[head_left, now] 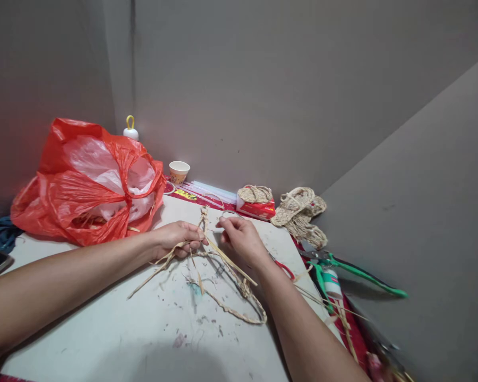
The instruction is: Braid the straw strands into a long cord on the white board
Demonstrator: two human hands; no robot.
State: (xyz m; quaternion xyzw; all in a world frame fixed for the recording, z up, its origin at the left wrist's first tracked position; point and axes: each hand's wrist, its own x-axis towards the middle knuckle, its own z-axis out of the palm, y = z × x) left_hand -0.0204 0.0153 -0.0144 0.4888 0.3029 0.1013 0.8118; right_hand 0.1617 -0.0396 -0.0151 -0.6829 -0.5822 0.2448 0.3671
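My left hand (178, 239) grasps the braided straw (204, 215) between thumb and fingers, above the middle of the white board (143, 329); loose strands hang from my grip to the left and right. My right hand (242, 239) is just to the right, its fingers bent toward the thumb; whether they pinch a strand I cannot tell. A thin braided cord (239, 314) loops over the board, nearer to me. The red bag (91, 185) sits far left, the paper cup (179, 172) at the far edge, and the green-handled shears (362, 269) lie to the right.
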